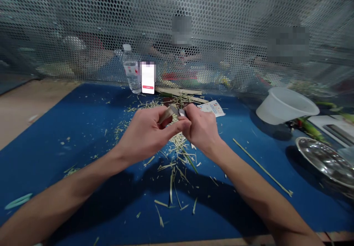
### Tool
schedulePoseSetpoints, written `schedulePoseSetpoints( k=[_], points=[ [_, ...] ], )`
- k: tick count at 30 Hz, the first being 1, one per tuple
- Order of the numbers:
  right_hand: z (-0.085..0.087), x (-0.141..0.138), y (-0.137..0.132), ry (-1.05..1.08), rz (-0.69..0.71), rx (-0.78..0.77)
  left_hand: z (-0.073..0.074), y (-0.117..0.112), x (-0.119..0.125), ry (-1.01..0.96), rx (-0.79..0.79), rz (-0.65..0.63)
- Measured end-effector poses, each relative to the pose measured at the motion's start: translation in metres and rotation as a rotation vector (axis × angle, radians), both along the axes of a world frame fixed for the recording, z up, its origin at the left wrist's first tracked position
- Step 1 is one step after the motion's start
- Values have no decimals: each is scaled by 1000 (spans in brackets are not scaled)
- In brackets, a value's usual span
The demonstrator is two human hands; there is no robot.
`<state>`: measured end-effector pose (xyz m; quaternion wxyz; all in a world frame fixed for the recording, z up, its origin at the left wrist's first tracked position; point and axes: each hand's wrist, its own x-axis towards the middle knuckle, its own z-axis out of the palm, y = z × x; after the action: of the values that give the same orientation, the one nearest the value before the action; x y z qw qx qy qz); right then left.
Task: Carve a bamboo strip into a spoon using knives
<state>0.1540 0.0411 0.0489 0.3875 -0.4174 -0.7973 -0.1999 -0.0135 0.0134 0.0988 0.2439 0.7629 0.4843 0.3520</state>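
My left hand point(143, 128) is closed, with a pale flat strip point(165, 114) pinched between its thumb and fingers. My right hand point(201, 126) is wrapped round a small knife point(181, 112), most of it hidden in the fist. Its grey blade meets the strip, and the left thumb reaches across to touch the right fingers. Below both hands, pale plant shavings point(177, 141) and thin splinters lie scattered on the blue mat point(110, 209). Longer pale strips point(182, 91) lie behind the hands.
A water bottle point(131, 70) and a lit phone point(148, 78) stand against the perforated metal screen point(105, 24). At the right are a translucent tub point(272, 107), a shiny metal dish point(326, 161) and a thin stalk point(262, 167). A printed packet point(212, 108) lies behind my right hand.
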Motion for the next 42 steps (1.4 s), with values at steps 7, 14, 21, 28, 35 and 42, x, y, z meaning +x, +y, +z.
schedulePoseSetpoints(
  k=[7, 14, 21, 28, 35, 42],
  points=[
    [0, 0, 0, 1, -23, -69, 1, -2, 1, 11, 36, 34],
    [1, 0, 0, -5, -38, -88, 2, -2, 2, 25, 61, 46],
    [-1, 3, 1, -39, 8, -51, 2, 5, -6, 109, 35, -57],
    [1, 8, 1, -52, 138, -6, -1, 3, -8, 272, 211, -32],
    [4, 10, -1, -73, 196, 43, -5, 2, -6, 291, 248, -53],
    [4, 4, -3, -87, 38, -21, -7, -1, -3, 139, 210, -24]
  ],
)
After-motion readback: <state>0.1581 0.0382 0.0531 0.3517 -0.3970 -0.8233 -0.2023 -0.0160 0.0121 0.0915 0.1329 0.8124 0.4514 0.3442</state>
